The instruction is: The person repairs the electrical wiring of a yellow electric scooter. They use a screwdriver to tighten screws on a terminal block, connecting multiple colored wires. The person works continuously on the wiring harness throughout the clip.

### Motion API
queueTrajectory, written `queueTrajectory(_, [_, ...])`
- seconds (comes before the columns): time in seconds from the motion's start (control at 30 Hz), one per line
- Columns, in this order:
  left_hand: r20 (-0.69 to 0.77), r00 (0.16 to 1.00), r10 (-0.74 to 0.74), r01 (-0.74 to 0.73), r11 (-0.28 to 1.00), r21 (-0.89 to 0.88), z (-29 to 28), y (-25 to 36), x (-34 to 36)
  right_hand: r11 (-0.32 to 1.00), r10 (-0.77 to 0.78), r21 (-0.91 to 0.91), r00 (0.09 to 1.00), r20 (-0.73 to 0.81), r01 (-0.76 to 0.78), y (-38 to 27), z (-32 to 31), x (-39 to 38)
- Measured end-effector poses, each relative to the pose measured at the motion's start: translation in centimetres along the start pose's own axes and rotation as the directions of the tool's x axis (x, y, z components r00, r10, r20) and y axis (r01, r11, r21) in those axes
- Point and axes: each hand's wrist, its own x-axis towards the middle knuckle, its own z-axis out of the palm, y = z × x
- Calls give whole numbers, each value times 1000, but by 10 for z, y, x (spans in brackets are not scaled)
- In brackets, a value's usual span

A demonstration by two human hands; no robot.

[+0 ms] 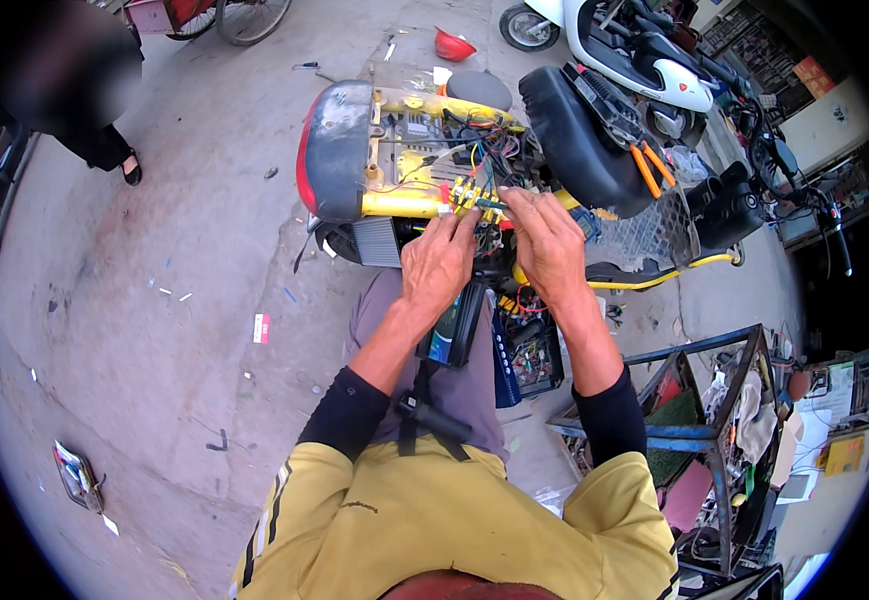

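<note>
A yellow-framed electric scooter (400,206) stands in front of me, its inside full of loose coloured wires (495,145). At the near edge of this opening, the fingers of my left hand (438,262) close on a cluster of yellow wire connectors (467,192). My right hand (550,245) pinches a slim dark green piece (492,204) against the same cluster; its kind is too small to make out. Below my hands, a black box with a blue label (460,325) rests on my lap. The black seat (580,140) is tipped to the right of the opening.
Orange-handled pliers (653,170) lie by the seat. A parts tray (540,360) sits beside my right knee. A metal-framed rack (690,435) full of odds and ends stands at right. Beyond are a white scooter (635,65), a red helmet-like shell (453,45) and a standing person (95,120).
</note>
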Motion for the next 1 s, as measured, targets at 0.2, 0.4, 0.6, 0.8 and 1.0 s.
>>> queueTrajectory(0.2, [20,1000,-2,1,999,39,-2,4,1,972,233,47,971,-54,-230,-4,5,0])
queueTrajectory(0.4, [4,1000,7,-8,998,57,-13,7,-2,628,602,437,758,251,-644,-9,-3,28])
queueTrajectory(0.6, [-97,989,113,-109,993,49,-42,-6,22,763,508,364,844,174,-534,-4,-1,23])
queueTrajectory(0.8, [-10,962,272,-272,962,5,-38,-9,61,910,412,-1,903,121,-415,-1,-3,17])
queueTrajectory(1.0, [27,950,310,-309,950,-44,-14,-27,70,971,236,12,968,91,-238,-12,-13,19])
